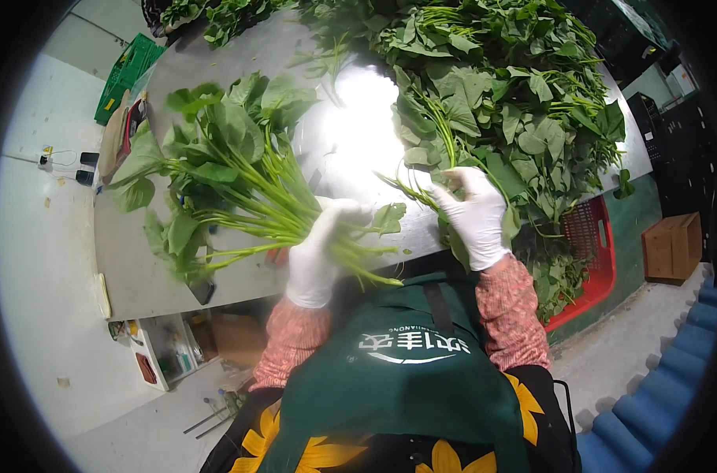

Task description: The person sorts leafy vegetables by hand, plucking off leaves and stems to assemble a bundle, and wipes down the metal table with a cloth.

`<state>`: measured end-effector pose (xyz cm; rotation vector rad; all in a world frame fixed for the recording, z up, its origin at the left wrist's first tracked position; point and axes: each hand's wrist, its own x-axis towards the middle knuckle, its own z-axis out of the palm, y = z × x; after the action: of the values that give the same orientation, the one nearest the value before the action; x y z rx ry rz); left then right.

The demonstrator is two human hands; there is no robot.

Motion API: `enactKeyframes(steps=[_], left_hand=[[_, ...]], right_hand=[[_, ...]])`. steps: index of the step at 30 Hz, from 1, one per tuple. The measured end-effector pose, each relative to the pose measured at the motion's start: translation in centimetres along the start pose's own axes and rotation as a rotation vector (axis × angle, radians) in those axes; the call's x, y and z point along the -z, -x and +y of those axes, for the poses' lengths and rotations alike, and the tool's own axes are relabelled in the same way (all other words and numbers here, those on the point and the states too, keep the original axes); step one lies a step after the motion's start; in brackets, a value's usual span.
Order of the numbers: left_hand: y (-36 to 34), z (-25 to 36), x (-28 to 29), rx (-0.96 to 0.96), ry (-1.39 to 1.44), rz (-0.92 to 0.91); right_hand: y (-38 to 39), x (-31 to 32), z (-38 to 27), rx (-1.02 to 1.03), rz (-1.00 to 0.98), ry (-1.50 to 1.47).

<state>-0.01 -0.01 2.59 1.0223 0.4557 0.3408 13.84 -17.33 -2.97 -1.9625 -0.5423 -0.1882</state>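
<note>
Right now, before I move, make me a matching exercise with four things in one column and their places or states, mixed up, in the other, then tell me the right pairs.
Column one:
1. Left hand
2. Right hand
3. Red basket
4. Green crate

Column two:
A. With leafy greens in it
B. At the picture's upper left
C. At the near side of the large leafy pile
D. Holding a bunch of leafy stems

Right pairs: 1-D, 2-C, 3-A, 4-B.

Bare tabletop (347,150) leaves a passage between the held bunch (252,173) and the leafy heap (516,102) blocking the right.
</note>
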Motion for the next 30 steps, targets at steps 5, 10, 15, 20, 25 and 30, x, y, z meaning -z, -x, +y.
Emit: enactKeyframes(steps=[5,10,15,20,25,30], left_hand=[[0.0,-0.2,1.5,-0.007,0.072,0.054],[-0.4,-0.8,2.5,-0.033,0.067,0.050],[-0.6,-1.6,2.2,0.012,0.048,0.044],[-0.6,-1.5,2.6,0.010,-0.012,0.028],[-1.2,-2.0,2.6,0.032,0.073,0.023],[-1.0,-2.8,1.4,0.049,0.071,-0.028]], right_hand=[[1.3,-1.8,3.4,0.152,-0.357,0.556],[0.3,1.4,2.3,-0.226,-0.157,-0.132],[-1.3,6.3,0.7,-0.451,-0.070,-0.755],[0.1,11.4,0.2,-0.370,0.353,-0.414],[4.2,19.6,5.7,-0.328,0.142,0.985],[2.3,13.0,-0.2,-0.106,0.249,0.556]])
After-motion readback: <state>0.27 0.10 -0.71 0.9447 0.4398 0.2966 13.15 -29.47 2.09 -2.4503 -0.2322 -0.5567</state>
